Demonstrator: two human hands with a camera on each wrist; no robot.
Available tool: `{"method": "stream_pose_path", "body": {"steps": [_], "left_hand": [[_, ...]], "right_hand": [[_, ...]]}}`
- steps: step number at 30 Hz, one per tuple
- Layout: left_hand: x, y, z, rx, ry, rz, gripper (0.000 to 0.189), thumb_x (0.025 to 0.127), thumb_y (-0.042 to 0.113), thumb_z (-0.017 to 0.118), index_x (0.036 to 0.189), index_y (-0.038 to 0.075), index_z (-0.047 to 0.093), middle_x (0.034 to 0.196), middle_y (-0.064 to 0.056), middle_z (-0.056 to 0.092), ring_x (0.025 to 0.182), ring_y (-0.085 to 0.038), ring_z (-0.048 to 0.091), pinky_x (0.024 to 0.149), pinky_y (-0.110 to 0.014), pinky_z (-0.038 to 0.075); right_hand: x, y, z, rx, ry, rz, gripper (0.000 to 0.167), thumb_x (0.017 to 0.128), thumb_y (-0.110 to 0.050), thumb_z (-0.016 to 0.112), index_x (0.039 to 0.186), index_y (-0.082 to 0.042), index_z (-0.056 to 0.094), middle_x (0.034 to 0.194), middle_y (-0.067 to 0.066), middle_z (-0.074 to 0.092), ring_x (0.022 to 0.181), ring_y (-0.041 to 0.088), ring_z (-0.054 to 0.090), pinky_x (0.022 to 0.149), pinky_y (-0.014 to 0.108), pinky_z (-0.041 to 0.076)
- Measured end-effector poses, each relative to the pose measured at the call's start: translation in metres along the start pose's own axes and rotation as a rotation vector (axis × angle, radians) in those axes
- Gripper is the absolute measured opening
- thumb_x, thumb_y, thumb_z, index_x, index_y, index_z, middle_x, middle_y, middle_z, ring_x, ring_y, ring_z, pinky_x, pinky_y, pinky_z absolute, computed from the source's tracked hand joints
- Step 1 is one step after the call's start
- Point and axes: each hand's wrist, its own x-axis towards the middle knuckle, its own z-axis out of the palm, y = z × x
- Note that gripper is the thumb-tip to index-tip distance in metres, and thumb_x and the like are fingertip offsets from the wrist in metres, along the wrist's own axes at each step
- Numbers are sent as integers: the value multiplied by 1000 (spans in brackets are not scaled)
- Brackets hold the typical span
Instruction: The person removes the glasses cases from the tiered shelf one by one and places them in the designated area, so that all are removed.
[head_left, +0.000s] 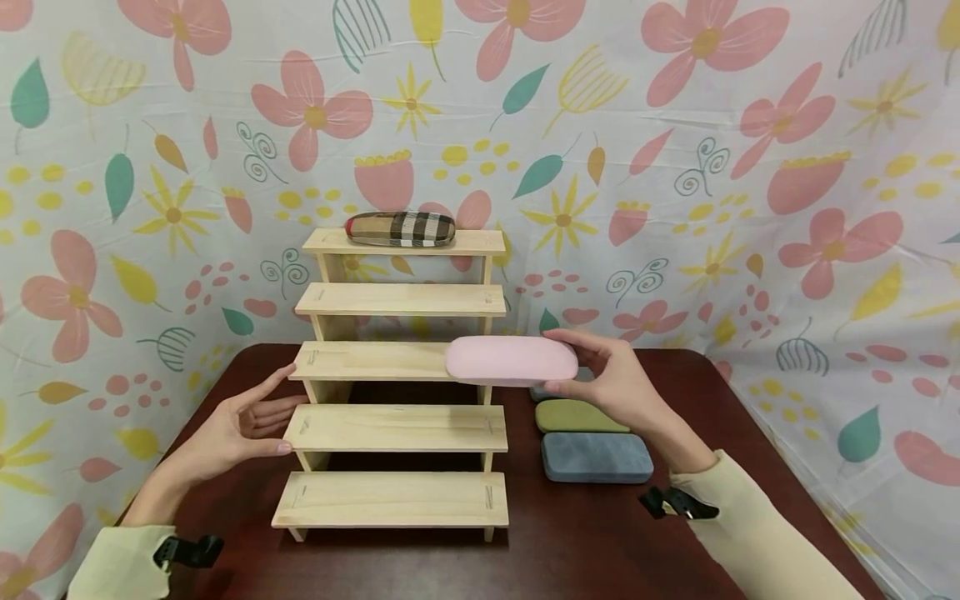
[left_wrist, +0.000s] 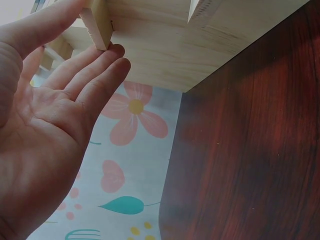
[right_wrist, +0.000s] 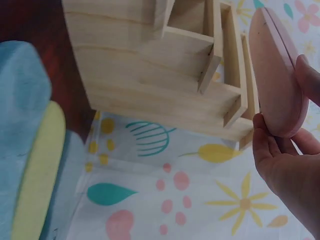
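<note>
A pink glasses case [head_left: 512, 360] is gripped at its right end by my right hand [head_left: 611, 375], in front of the right end of the middle shelf. The right wrist view shows the same pink case [right_wrist: 274, 75] between thumb and fingers, beside the wooden stand's stepped side. My left hand [head_left: 243, 425] touches the left edge of the tiered wooden stand [head_left: 397, 425], its fingers nearly straight. In the left wrist view the left hand's fingertips [left_wrist: 117, 52] meet a shelf end. A plaid glasses case [head_left: 401, 228] lies on the top shelf.
Right of the stand, a blue case [head_left: 597, 457] and a green case [head_left: 581, 416] lie on the dark red table [head_left: 570, 550]. Another grey-blue case [head_left: 551, 392] is partly hidden behind the right hand. A flower-patterned cloth [head_left: 465, 108] hangs behind and at the sides.
</note>
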Motion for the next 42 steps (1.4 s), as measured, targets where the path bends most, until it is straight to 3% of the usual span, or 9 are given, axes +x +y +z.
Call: {"method": "stream_pose_path", "body": {"steps": [6,11,14,20,25,29,34,42], "left_hand": [[0,1,-1,-38,-16,17,104,89,-20,72,170,8,13,153,-28,49,137,-16,57,94,-35,59],[0,1,0,-33,-15,17,103,89,-20,72,170,8,13,154,-24,50,137,-15,57,94,-34,58],[0,1,0,-21,-11,11,103,89,-19,72,170,7,14,153,-27,50,136,-14,57,94,-34,58],[-2,1,0,14,6,-6,103,89,-17,74,170,10,16,150,-38,47,135,-13,58,95,-34,58],[-1,1,0,5,1,3,103,90,-18,73,170,9,15,152,-33,48,137,-14,56,96,-33,57],[0,1,0,-14,-9,6,103,90,-19,72,170,9,14,153,-29,49,137,-14,56,94,-34,58],[0,0,-1,-21,-9,8,104,89,-20,72,170,9,14,153,-28,50,137,-15,57,94,-34,58],[0,0,0,-14,-7,0,103,90,-19,72,171,10,15,152,-29,50,137,-15,56,95,-34,58]], "right_hand": [[-20,11,-12,-28,32,-43,62,84,-4,90,142,-7,67,138,9,67,117,18,68,91,23,55],[-37,19,-20,-21,40,-58,63,84,0,89,142,-5,66,136,13,66,101,20,71,79,28,59],[-48,23,-25,-60,56,-53,64,82,0,90,142,-9,68,134,11,67,94,20,68,71,28,56],[-67,31,-32,-127,81,-27,65,81,-2,92,140,-10,69,134,9,68,96,21,67,77,25,53],[-81,38,-39,-127,79,-1,63,81,-2,92,140,-7,68,132,7,70,94,19,68,80,24,55],[-94,46,-43,-111,73,10,63,81,-1,91,140,-8,68,131,6,70,91,19,69,75,26,57],[-112,59,-45,-73,49,51,63,82,-1,90,141,-9,67,134,7,69,94,18,71,73,29,59],[-142,77,-47,-2,12,85,62,84,4,87,142,0,64,136,14,67,113,14,69,87,26,58]]}}
